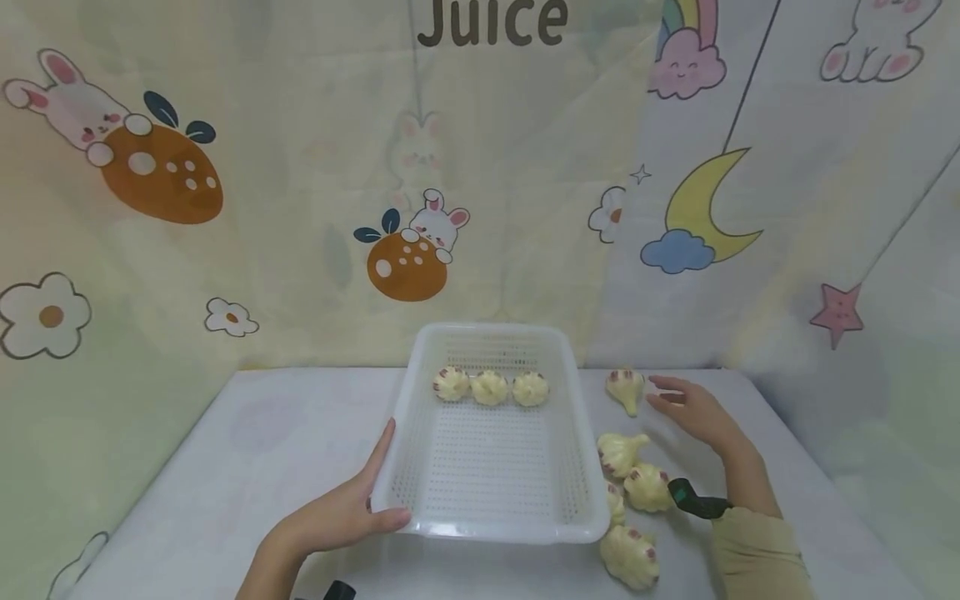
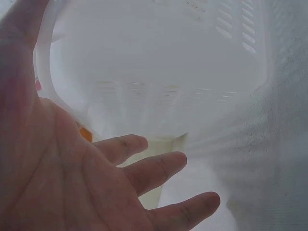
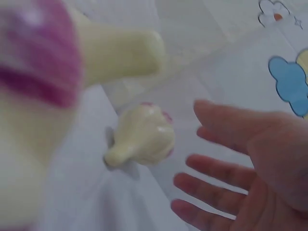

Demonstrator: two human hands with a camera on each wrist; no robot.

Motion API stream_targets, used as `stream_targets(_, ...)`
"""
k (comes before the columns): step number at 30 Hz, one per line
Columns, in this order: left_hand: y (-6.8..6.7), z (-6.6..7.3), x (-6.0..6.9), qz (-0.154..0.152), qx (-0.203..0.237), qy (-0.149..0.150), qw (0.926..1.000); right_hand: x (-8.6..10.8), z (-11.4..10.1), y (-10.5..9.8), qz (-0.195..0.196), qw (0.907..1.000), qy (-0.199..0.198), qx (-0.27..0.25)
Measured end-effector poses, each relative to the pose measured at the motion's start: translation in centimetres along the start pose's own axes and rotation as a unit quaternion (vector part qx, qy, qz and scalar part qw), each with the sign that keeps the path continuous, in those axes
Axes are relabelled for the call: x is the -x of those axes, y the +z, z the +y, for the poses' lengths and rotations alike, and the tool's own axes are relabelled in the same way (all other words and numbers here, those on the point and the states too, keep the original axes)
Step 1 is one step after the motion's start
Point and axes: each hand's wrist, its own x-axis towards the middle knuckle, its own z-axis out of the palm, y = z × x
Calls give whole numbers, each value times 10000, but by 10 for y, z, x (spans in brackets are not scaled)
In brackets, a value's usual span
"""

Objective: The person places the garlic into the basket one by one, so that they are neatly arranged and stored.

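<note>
A white plastic basket stands in the middle, with three garlic bulbs in a row near its far end, one of them the middle bulb. My left hand holds the basket at its near left corner, thumb on the rim. In the left wrist view, the other fingers extend beside and below the basket's wall. My right hand is spread just right of the farthest loose garlic bulb, apart from it. In the right wrist view, that garlic bulb lies left of the fingertips.
More loose garlic bulbs lie along the basket's right side, including one large bulb near the front and another bulb farther back. A printed cloth hangs behind the white table.
</note>
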Motion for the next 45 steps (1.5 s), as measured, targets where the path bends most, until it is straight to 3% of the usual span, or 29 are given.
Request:
stream_targets(11, -9, 6, 5, 103, -283, 65, 9995, 18, 7, -25, -318, 9984, -283, -373)
stream_targets(20, -11, 1, 9, 160, -309, -59, 9994, 29, -6, -28, -434, 9989, -162, -30)
stream_targets(25, -10, 2, 12, 167, -257, -115, 9995, 46, -18, -24, -1051, 9941, -173, 184)
stream_targets(30, -7, 5, 11, 107, -225, -51, 9997, 56, -22, -22, -1752, 9841, -307, -11)
stream_targets(35, -5, 6, 7, 43, -209, 52, 9998, 63, -24, -17, -1956, 9802, -316, 32)
stream_targets(45, 0, 6, 6, -67, -57, -122, 9999, 67, -29, -1, -1923, 9793, 518, 368)
